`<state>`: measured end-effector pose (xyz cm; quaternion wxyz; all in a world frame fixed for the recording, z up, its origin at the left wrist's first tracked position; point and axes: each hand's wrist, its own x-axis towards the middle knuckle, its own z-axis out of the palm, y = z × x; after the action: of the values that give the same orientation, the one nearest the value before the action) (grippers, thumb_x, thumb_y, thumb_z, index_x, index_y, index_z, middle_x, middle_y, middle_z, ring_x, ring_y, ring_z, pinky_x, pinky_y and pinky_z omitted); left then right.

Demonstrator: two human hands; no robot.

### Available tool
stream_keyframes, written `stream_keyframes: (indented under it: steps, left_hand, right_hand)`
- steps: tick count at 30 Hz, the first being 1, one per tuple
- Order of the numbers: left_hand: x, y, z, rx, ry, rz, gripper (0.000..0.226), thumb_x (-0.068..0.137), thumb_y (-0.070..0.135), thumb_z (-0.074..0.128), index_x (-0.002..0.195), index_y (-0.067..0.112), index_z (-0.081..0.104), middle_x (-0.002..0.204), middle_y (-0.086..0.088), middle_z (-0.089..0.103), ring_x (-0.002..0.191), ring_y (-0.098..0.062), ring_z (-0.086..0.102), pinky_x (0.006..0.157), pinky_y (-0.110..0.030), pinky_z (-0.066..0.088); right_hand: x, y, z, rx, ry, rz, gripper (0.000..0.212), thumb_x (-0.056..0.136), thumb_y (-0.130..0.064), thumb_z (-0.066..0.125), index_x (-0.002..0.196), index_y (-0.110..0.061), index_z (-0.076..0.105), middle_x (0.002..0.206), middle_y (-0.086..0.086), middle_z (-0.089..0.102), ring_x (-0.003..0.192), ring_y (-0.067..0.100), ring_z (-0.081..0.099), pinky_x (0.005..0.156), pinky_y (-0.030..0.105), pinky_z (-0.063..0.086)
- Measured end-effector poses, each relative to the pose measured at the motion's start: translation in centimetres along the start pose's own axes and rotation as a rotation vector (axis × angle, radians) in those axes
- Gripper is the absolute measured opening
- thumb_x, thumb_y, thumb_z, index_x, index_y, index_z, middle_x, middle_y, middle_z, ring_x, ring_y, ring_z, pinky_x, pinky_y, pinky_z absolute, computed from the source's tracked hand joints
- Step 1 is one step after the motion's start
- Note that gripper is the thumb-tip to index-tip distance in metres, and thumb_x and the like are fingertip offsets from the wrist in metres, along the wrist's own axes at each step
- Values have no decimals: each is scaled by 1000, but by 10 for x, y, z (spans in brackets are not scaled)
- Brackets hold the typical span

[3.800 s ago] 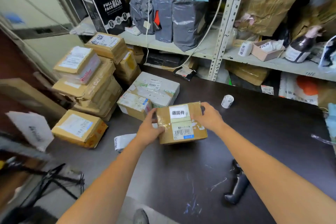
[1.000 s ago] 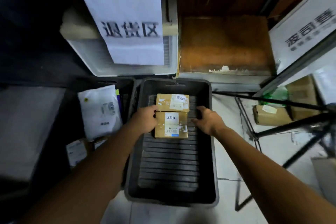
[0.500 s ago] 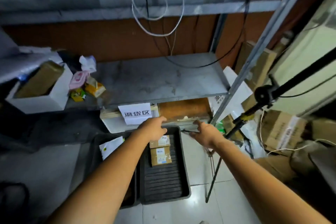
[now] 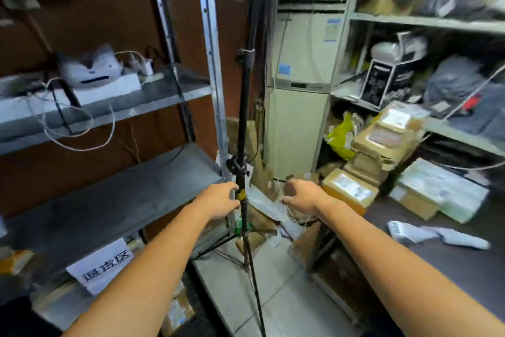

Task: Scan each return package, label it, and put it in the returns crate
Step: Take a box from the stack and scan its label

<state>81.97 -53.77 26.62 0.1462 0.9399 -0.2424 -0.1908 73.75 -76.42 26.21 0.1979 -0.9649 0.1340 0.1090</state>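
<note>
Both my hands are raised in front of me and hold nothing. My left hand hovers with relaxed fingers beside a black tripod pole. My right hand hangs loosely curled just right of that pole. A stack of brown return packages stands at the right, with a single brown box in front of it on the dark table. A white and green box lies further right. The returns crate is mostly out of view at the bottom; a boxed parcel shows beside my left forearm.
A metal shelf unit fills the left, with a white paper sign at its lower edge. The tripod's legs spread over the tiled floor. A white standing cabinet is at the back. White label strips lie on the table.
My hands let go of the labelled package in the crate and lifted away empty. The view has swung up and to the right, from the crate toward the table and its packages.
</note>
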Motion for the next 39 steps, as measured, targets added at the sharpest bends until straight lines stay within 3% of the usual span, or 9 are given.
stream_keyframes:
  steps: [5, 9, 14, 17, 23, 29, 35, 39]
  left_hand:
    - [25, 135, 33, 3, -31, 88, 49, 98, 36, 51, 145, 26, 39, 134, -4, 54, 104, -21, 60, 86, -35, 51]
    - [51, 223, 64, 22, -40, 153, 49, 96, 41, 51, 143, 28, 41, 132, -2, 56, 113, -23, 56, 94, -39, 50]
    - [86, 300, 93, 55, -71, 217, 51, 93, 42, 53, 141, 30, 43, 127, -2, 59, 113, -24, 57, 96, -39, 48]
    - [117, 333, 110, 95, -91, 265, 51, 92, 41, 55, 141, 29, 45, 133, -3, 57, 120, -25, 54, 100, -39, 45]
    - [191, 393, 152, 98, -175, 367, 52, 93, 36, 55, 142, 24, 44, 139, -3, 54, 126, -24, 51, 102, -34, 43]
    - [261, 441, 191, 99, -219, 460, 51, 92, 34, 54, 141, 23, 45, 136, -10, 54, 123, -28, 53, 97, -36, 45]
    - [308, 468, 230, 85, -253, 393, 58, 93, 35, 54, 147, 22, 36, 142, -12, 39, 124, -32, 50, 102, -36, 43]
    - [336, 478, 253, 37, -269, 310, 63, 91, 36, 54, 148, 22, 32, 146, -13, 33, 121, -35, 51, 105, -43, 42]
  right_hand:
    - [-43, 117, -48, 73, 95, 70, 48, 90, -45, 62, 126, -13, 57, 125, 11, 64, 114, 30, 59, 92, 35, 49]
    - [-69, 201, -74, 114, 99, 159, 54, 92, -45, 59, 137, -17, 51, 130, 8, 61, 115, 27, 59, 90, 34, 49]
    - [-84, 290, -98, 172, 148, 290, 49, 90, -46, 60, 129, -18, 56, 129, 7, 61, 117, 25, 56, 95, 36, 48]
    - [-86, 334, -108, 211, 167, 386, 49, 91, -45, 58, 130, -16, 55, 131, 8, 58, 119, 27, 54, 97, 36, 46]
    - [-72, 407, -111, 259, 192, 562, 36, 91, -40, 57, 117, -15, 59, 122, 8, 63, 110, 27, 57, 84, 31, 44]
    - [-49, 458, -103, 340, 205, 710, 44, 94, -39, 57, 128, -12, 55, 132, 11, 58, 119, 30, 56, 94, 35, 47]
    - [-11, 505, -88, 431, 196, 759, 45, 93, -40, 58, 128, -11, 54, 130, 10, 59, 115, 29, 57, 89, 33, 47]
    - [24, 537, -76, 458, 153, 734, 38, 95, -43, 56, 115, -11, 58, 116, 10, 64, 104, 28, 59, 74, 31, 44]
